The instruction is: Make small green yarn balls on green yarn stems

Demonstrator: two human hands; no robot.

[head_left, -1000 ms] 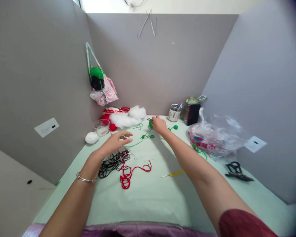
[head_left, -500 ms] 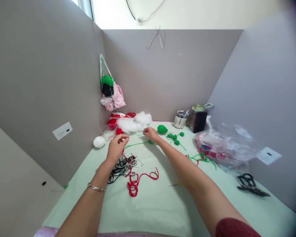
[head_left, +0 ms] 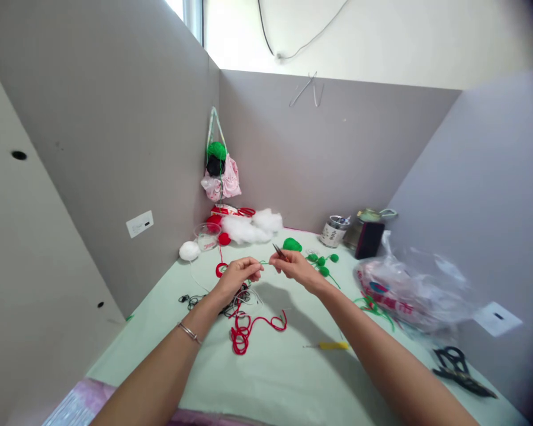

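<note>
My left hand point(head_left: 237, 276) pinches a thin green yarn strand point(head_left: 263, 262) above the pale green table point(head_left: 275, 367). My right hand point(head_left: 295, 267) faces it a few centimetres away and grips small thread snips point(head_left: 278, 251), whose blades point up and left near the strand. Under both hands lie a tangle of black cord point(head_left: 217, 302) and a loop of red cord point(head_left: 249, 331). Behind my right hand sit a green crocheted piece point(head_left: 292, 244) and small green balls point(head_left: 322, 263).
White stuffing point(head_left: 249, 228), a clear cup point(head_left: 206, 235) and red yarn balls lie at the back left, under a hanging bag point(head_left: 220, 171). A tin point(head_left: 333, 231) and a jar stand at the back. At the right are a plastic bag point(head_left: 408, 284), black scissors point(head_left: 455, 364) and a yellow crochet hook point(head_left: 328, 345).
My right hand drew back from the green piece at the rear, carrying the snips. Both hands came together over the cords, the left closing on the green strand. The camera tilted upward.
</note>
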